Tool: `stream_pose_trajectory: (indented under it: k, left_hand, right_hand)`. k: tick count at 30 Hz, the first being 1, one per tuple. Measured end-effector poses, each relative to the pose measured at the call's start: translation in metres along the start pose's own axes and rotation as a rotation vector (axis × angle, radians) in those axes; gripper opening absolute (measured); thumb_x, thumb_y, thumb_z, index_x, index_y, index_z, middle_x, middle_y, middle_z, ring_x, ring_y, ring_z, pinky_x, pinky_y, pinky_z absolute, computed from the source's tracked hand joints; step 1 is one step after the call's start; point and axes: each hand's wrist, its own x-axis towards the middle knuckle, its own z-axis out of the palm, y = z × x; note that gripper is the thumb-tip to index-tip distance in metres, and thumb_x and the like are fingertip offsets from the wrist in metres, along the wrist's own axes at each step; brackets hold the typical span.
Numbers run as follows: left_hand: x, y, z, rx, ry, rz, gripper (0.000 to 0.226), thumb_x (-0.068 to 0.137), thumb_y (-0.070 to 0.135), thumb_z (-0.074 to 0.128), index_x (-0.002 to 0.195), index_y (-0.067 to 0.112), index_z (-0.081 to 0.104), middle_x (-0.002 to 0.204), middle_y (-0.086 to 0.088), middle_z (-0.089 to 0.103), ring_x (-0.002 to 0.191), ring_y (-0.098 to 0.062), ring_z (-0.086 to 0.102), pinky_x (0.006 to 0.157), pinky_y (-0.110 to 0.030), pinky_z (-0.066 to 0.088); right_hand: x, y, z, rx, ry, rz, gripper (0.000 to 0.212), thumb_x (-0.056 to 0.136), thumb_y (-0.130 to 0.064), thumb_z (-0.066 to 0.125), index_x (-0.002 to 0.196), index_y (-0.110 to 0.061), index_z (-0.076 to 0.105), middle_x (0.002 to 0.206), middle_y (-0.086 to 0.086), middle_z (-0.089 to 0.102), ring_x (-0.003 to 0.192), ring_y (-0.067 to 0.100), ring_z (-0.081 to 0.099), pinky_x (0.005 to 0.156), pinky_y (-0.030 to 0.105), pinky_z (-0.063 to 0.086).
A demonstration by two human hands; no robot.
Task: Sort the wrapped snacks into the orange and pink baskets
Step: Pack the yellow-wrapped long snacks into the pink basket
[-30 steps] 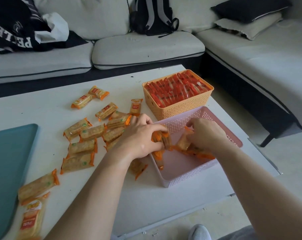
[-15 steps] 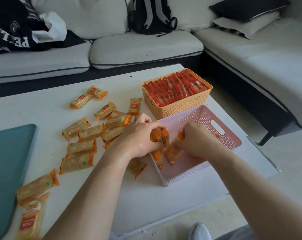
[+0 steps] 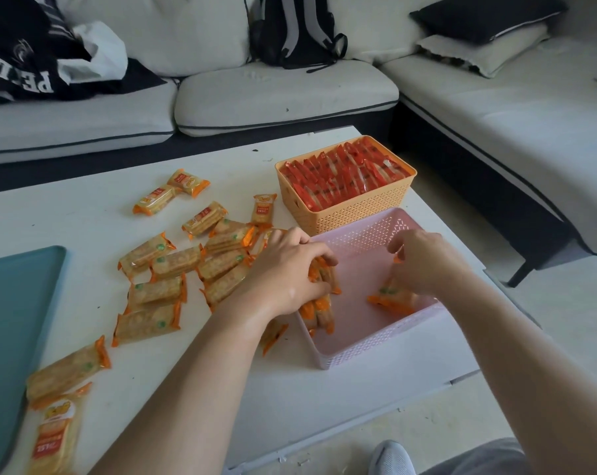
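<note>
One orange basket (image 3: pixel 350 214), one pink basket (image 3: pixel 369 351), roughly sixteen loose cracker packs (image 3: pixel 175 262)

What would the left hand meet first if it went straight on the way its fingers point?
Likely the right hand and the snack it holds, across the pink basket's floor; depth unclear.

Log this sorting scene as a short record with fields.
orange basket: full of red-wrapped snacks, packed in rows
pink basket: beside the orange one, nearer the person, mostly unfilled
left hand: grips a bundle of packs at the pink basket's left wall
right hand: inside the pink basket, fingers curled, above a lying pack; grip unclear
loose packs: scattered on the table, left of the baskets
teal tray: at the table's left edge
</note>
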Motion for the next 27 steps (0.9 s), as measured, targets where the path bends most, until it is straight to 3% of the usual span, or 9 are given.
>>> stream_pose_trajectory:
  k: [3, 5, 8, 10, 13, 18, 21, 24, 27]
  left_hand:
    - [0.000, 0.000, -0.001, -0.005, 0.003, 0.001, 0.036, 0.086, 0.039, 0.076, 0.119, 0.045, 0.064, 0.115, 0.010, 0.042, 0.115, -0.018, 0.032, 0.092, -0.028, 0.028]
    - [0.000, -0.001, -0.001, -0.008, 0.001, -0.004, 0.036, 0.086, 0.040, 0.076, 0.120, 0.045, 0.064, 0.115, 0.010, 0.042, 0.116, -0.018, 0.032, 0.092, -0.028, 0.027]
    - [0.000, -0.001, 0.000, -0.003, -0.002, -0.008, 0.036, 0.087, 0.042, 0.076, 0.121, 0.046, 0.063, 0.116, 0.010, 0.042, 0.117, -0.018, 0.032, 0.093, -0.028, 0.027]
    - [-0.001, -0.001, -0.001, 0.003, -0.002, -0.008, 0.036, 0.087, 0.043, 0.075, 0.121, 0.045, 0.063, 0.117, 0.010, 0.043, 0.118, -0.018, 0.033, 0.094, -0.028, 0.028]
    - [-0.001, -0.002, 0.000, -0.004, 0.004, -0.009, 0.036, 0.087, 0.043, 0.076, 0.121, 0.045, 0.064, 0.117, 0.010, 0.044, 0.119, -0.019, 0.033, 0.094, -0.029, 0.029]
    - [-0.001, 0.000, -0.001, -0.020, 0.009, -0.007, 0.034, 0.087, 0.042, 0.074, 0.119, 0.043, 0.064, 0.117, 0.010, 0.045, 0.118, -0.018, 0.033, 0.092, -0.029, 0.030]
    - [-0.002, 0.000, -0.001, -0.012, 0.014, -0.005, 0.034, 0.087, 0.041, 0.074, 0.119, 0.042, 0.064, 0.115, 0.009, 0.044, 0.116, -0.018, 0.033, 0.090, -0.029, 0.030]
    - [-0.003, 0.001, -0.001, -0.027, 0.039, 0.002, 0.038, 0.084, 0.037, 0.076, 0.120, 0.040, 0.064, 0.117, 0.012, 0.043, 0.115, -0.018, 0.034, 0.093, -0.030, 0.034]
    - [-0.002, 0.003, -0.004, -0.031, 0.041, 0.055, 0.046, 0.084, 0.031, 0.076, 0.126, 0.042, 0.060, 0.129, 0.016, 0.044, 0.114, -0.017, 0.033, 0.096, -0.032, 0.036]
  right_hand:
    - [0.002, 0.002, 0.006, -0.289, -0.074, -0.040, 0.026, 0.083, -0.013, 0.064, 0.108, -0.021, 0.062, 0.115, 0.005, 0.067, 0.103, 0.026, 0.059, 0.072, 0.032, 0.048]
    - [0.002, -0.004, 0.008, -0.362, -0.087, -0.065, 0.038, 0.088, -0.027, 0.069, 0.124, -0.022, 0.060, 0.125, 0.005, 0.064, 0.122, 0.029, 0.051, 0.081, 0.036, 0.047]
    - [0.002, -0.007, 0.006, -0.431, -0.135, -0.014, 0.054, 0.086, -0.051, 0.073, 0.130, -0.024, 0.057, 0.126, 0.003, 0.062, 0.126, 0.030, 0.049, 0.088, 0.038, 0.049]
    - [0.000, -0.004, 0.002, -0.453, -0.143, 0.005, 0.045, 0.088, -0.045, 0.072, 0.126, -0.024, 0.059, 0.116, 0.002, 0.062, 0.120, 0.029, 0.051, 0.082, 0.035, 0.051]
    - [-0.007, -0.003, -0.008, -0.424, -0.069, -0.020, 0.015, 0.088, -0.023, 0.067, 0.099, -0.022, 0.057, 0.091, -0.001, 0.059, 0.095, 0.025, 0.057, 0.059, 0.027, 0.039]
    - [-0.014, -0.021, -0.011, -0.119, -0.064, -0.084, 0.038, 0.073, -0.042, 0.080, 0.060, -0.019, 0.053, 0.065, -0.001, 0.057, 0.058, 0.019, 0.050, 0.049, 0.027, 0.035]
    - [-0.016, -0.041, 0.007, 0.039, -0.062, -0.109, 0.036, 0.071, -0.040, 0.081, 0.071, -0.010, 0.063, 0.068, 0.004, 0.063, 0.055, 0.019, 0.054, 0.043, 0.028, 0.038]
    - [-0.018, -0.052, 0.018, 0.319, -0.194, -0.057, 0.027, 0.079, -0.028, 0.074, 0.076, -0.002, 0.069, 0.071, 0.012, 0.076, 0.057, 0.022, 0.070, 0.041, 0.024, 0.051]
    - [-0.016, -0.047, 0.012, 0.604, -0.334, 0.032, 0.023, 0.088, -0.025, 0.073, 0.093, -0.002, 0.074, 0.084, 0.012, 0.078, 0.072, 0.020, 0.074, 0.066, 0.031, 0.064]
